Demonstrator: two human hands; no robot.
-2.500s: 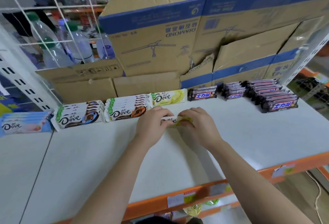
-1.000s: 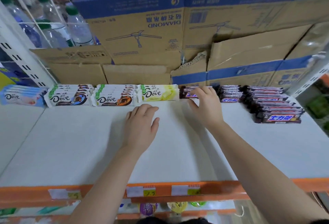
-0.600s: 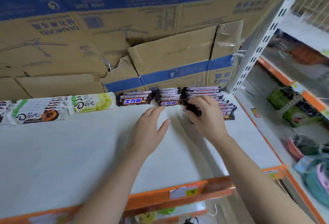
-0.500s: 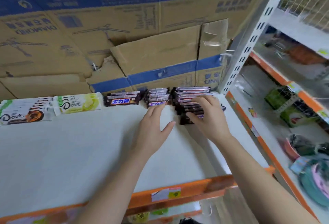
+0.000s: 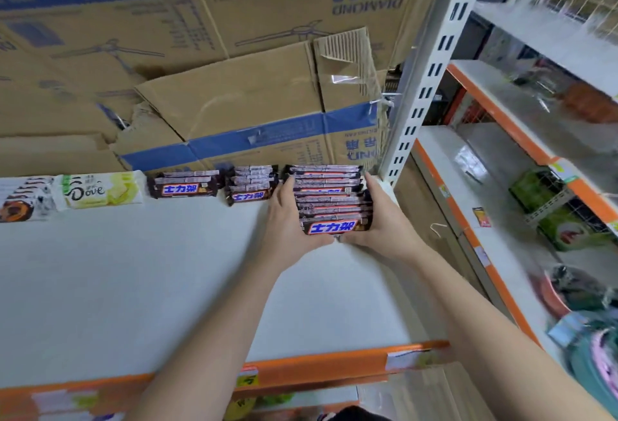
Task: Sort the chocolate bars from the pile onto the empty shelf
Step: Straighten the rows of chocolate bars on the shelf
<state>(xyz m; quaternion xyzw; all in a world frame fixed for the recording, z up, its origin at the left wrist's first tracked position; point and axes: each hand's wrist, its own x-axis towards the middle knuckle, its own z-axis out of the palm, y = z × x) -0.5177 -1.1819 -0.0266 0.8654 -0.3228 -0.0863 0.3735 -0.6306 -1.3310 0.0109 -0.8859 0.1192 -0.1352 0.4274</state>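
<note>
A row of several brown chocolate bars (image 5: 329,200) with blue-and-white labels lies at the back right of the white shelf (image 5: 133,287). My left hand (image 5: 287,220) presses flat against the row's left side and my right hand (image 5: 384,220) against its right side. The fingers of both reach back along the bars, and both thumbs meet under the front bar. Two smaller stacks of the same bars (image 5: 184,186) (image 5: 250,186) sit to the left. Further left lie a yellow Dove bar stack (image 5: 100,190) and a dark Dove stack (image 5: 23,200).
Cardboard boxes (image 5: 234,103) with blue bands wall off the back of the shelf. A white slotted upright (image 5: 424,79) stands just right of the bars. The shelf's orange front edge (image 5: 317,370) carries price tags. A neighbouring rack (image 5: 501,220) on the right holds green boxes.
My view has swung right. Both hands left the yellow Dove bars, moved right along the row, and now close in on either side of the rightmost brown bar row.
</note>
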